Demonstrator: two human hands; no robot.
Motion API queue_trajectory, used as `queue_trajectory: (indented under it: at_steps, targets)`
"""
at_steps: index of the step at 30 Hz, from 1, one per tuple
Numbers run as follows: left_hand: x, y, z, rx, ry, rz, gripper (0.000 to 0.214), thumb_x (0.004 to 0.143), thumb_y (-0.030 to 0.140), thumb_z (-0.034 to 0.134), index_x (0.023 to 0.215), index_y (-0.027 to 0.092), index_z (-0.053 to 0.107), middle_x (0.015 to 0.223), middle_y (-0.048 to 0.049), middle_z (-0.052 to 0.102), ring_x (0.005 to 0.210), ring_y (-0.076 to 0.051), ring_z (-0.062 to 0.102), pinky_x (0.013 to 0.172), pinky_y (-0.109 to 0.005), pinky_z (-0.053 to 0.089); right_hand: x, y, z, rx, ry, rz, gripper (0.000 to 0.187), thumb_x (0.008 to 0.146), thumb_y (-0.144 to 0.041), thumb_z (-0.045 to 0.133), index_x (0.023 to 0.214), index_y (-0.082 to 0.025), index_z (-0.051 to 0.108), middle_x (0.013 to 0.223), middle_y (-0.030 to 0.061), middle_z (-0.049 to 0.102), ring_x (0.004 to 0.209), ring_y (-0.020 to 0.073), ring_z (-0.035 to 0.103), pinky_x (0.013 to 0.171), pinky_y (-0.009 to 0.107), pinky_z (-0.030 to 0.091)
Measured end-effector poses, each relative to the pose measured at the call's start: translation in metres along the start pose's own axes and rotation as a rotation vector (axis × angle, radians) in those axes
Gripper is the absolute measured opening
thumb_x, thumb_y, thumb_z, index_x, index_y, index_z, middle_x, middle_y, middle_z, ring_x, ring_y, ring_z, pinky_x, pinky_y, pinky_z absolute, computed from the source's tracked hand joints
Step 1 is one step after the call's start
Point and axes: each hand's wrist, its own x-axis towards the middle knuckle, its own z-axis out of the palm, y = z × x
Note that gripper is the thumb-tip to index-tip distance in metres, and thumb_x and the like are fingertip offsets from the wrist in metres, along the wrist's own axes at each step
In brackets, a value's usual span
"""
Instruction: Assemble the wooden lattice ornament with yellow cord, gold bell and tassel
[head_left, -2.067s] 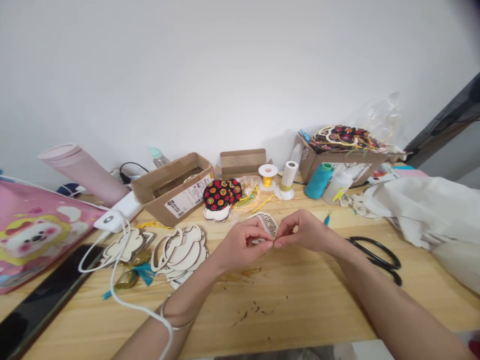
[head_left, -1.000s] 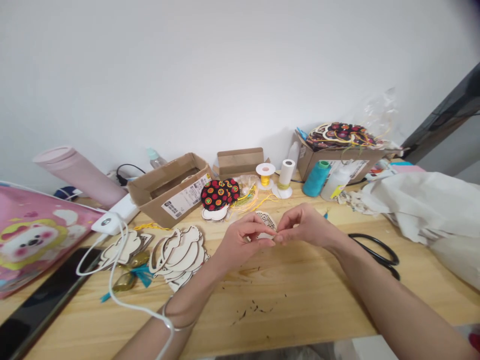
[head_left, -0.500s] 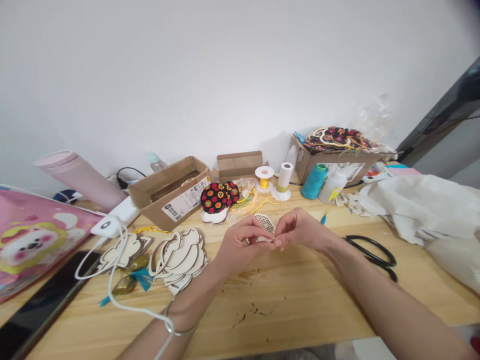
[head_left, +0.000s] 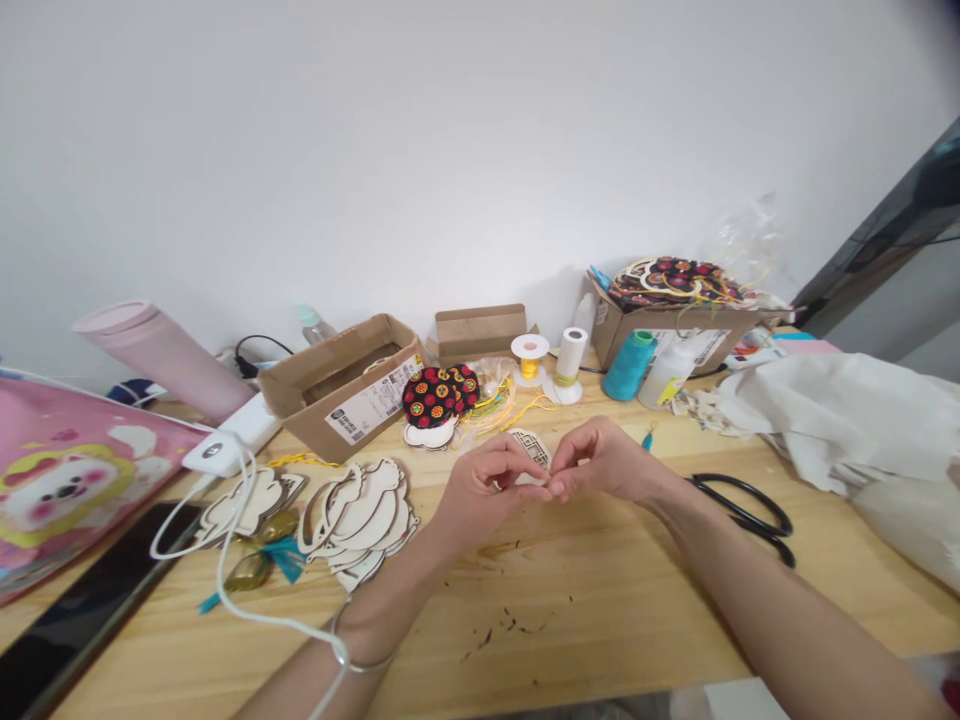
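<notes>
Right now my left hand (head_left: 480, 488) and right hand (head_left: 609, 460) sit close together, fingertips pinching a pale lattice-cut wooden piece (head_left: 531, 449) over the light pine table (head_left: 577, 590); farther back, a brown cardboard box (head_left: 660, 340) holds black floral fabric-covered wooden rings (head_left: 675, 281).

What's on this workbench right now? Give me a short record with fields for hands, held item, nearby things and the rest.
Left hand: fingers curled around the held piece
Right hand: fingertips pinching the same piece
Held item: lattice-cut wooden piece
Nearby: stacked wooden cutouts, black-handled scissors
Rest: cardboard box, teal thread cone
Surface: wooden table
</notes>
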Motion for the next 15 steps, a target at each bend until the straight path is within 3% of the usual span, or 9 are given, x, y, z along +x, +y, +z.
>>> queue_trajectory:
  at_steps: [9, 15]
  targets:
    - [0.0017, 0.0049, 0.0, 0.032, 0.012, 0.048, 0.005, 0.061, 0.019, 0.07, 0.059, 0.017, 0.067, 0.056, 0.0014, 0.049, 0.049, -0.006, 0.043, 0.043, -0.018, 0.032, 0.0002, -0.0001, 0.0009, -0.076, 0.049, -0.013, 0.016, 0.05, -0.026, 0.075, 0.054, -0.013, 0.065, 0.049, -0.0007, 0.061, 0.046, 0.0078, 0.051, 0.048, 0.02, 0.04]
    - [0.0016, 0.0034, -0.0038, 0.074, -0.068, -0.084, 0.009, 0.063, 0.023, 0.068, 0.066, 0.015, 0.067, 0.061, 0.0021, 0.048, 0.048, -0.004, 0.035, 0.044, -0.018, 0.029, -0.0018, -0.0038, -0.0025, -0.298, 0.108, -0.09, 0.017, 0.055, -0.03, 0.073, 0.057, -0.015, 0.067, 0.052, -0.0001, 0.062, 0.046, 0.0074, 0.048, 0.046, 0.02, 0.036]
